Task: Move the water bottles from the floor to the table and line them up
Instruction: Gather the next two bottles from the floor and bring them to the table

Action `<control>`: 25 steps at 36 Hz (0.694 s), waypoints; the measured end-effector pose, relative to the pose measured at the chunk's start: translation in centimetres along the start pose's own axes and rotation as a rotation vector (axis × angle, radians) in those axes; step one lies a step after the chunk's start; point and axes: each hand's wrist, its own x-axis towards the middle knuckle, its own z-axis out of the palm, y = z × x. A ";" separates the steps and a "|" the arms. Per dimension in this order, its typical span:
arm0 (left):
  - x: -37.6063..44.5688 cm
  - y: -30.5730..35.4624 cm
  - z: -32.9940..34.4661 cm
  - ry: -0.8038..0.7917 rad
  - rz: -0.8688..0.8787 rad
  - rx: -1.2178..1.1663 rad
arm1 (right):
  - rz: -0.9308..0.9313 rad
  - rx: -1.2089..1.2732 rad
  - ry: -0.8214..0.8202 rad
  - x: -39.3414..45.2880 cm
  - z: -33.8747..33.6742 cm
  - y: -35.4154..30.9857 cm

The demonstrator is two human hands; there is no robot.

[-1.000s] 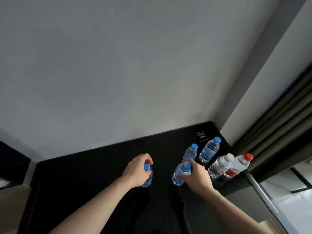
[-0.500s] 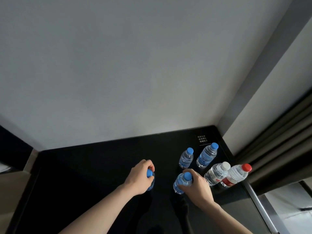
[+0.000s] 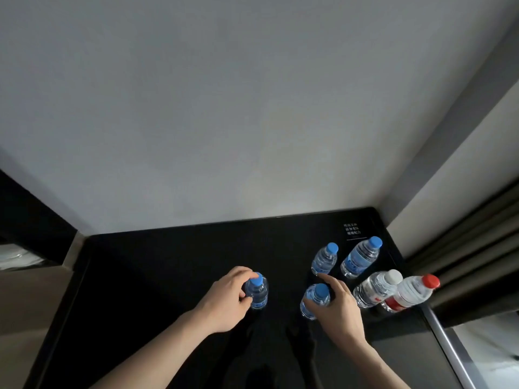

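Note:
Several small water bottles stand on a glossy black table (image 3: 168, 265). My left hand (image 3: 227, 300) grips one blue-capped bottle (image 3: 257, 292) near the table's middle. My right hand (image 3: 338, 307) holds a second blue-capped bottle (image 3: 314, 300), its fingers loosening around the neck. Behind it stand two more blue-capped bottles (image 3: 324, 259) (image 3: 361, 256). At the right edge are a white-capped bottle (image 3: 376, 289) and a red-capped bottle (image 3: 410, 293).
A grey wall (image 3: 252, 108) rises behind the table, meeting a corner at the right. Dark curtains (image 3: 471, 248) hang at the right. A small white printed label (image 3: 352, 230) sits at the table's back right. A metal-edged surface (image 3: 449, 346) borders the table's right side.
Both bottles have settled on the table. My right hand's fingers have spread and loosened on its bottle. The camera has tilted slightly, shifting the scene downward.

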 end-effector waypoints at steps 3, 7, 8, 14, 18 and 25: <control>-1.0 -0.6 -0.5 -0.034 0.022 0.014 | -0.022 -0.013 0.050 -0.8 0.0 -1.3; -3.2 -1.5 -1.9 -0.050 0.051 0.021 | -0.096 -0.016 0.113 -2.4 0.6 -3.6; -4.0 -1.8 -2.4 -0.045 0.057 0.024 | -0.124 -0.016 0.119 -3.0 1.0 -4.4; -10.8 -6.6 -6.1 -0.003 0.077 0.059 | -0.231 -0.043 0.026 -8.0 4.7 -10.2; -16.1 -11.0 -9.0 0.051 0.063 0.087 | -0.275 -0.106 -0.131 -11.0 8.5 -13.9; -23.1 -17.0 -11.5 0.168 -0.059 0.121 | -0.372 -0.192 -0.343 -14.8 13.2 -18.5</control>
